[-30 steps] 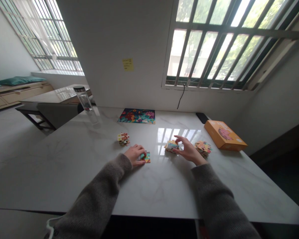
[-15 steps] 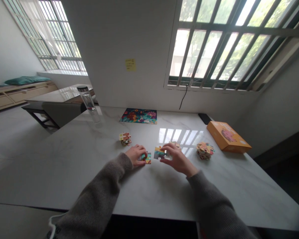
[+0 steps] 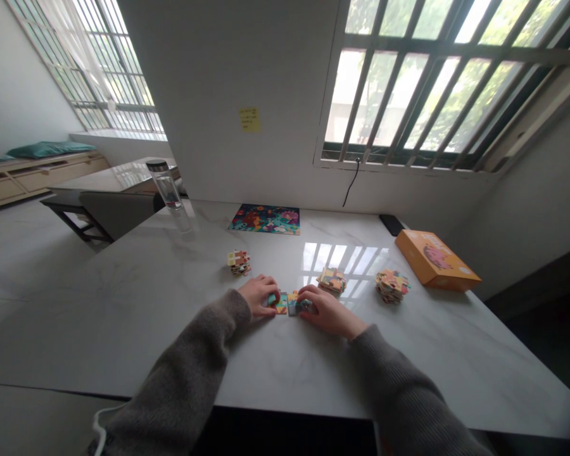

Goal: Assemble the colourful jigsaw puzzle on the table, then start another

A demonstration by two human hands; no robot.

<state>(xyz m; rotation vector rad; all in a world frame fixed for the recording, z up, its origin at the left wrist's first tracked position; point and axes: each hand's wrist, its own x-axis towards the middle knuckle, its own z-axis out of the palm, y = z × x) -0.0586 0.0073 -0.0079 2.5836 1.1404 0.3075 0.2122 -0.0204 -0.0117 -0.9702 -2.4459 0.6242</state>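
My left hand (image 3: 259, 296) is closed on a green and orange puzzle piece (image 3: 280, 304) lying on the white marbled table (image 3: 171, 335). Facing it, my right hand (image 3: 325, 310) grips a second puzzle piece (image 3: 293, 302), yellow and dark grey, by its right side. The two pieces lie side by side, very close; I cannot tell whether their edges touch. Fingers cover the outer part of each piece. Just beyond my right hand sits a stack of puzzle pieces (image 3: 332, 279). Another small stack (image 3: 239, 262) stands beyond my left hand, and a taller one (image 3: 392, 286) is farther right.
A colourful picture sheet (image 3: 265, 219) lies near the wall. An orange box (image 3: 437, 259) and a black phone (image 3: 391, 225) are at the right. A clear bottle (image 3: 165, 185) stands at the back left. A yellow note (image 3: 249, 120) is on the wall.
My right hand has moved left and down with its puzzle piece, bringing it beside the left one and onto the table. The middle stack is now uncovered. My left hand has hardly moved.
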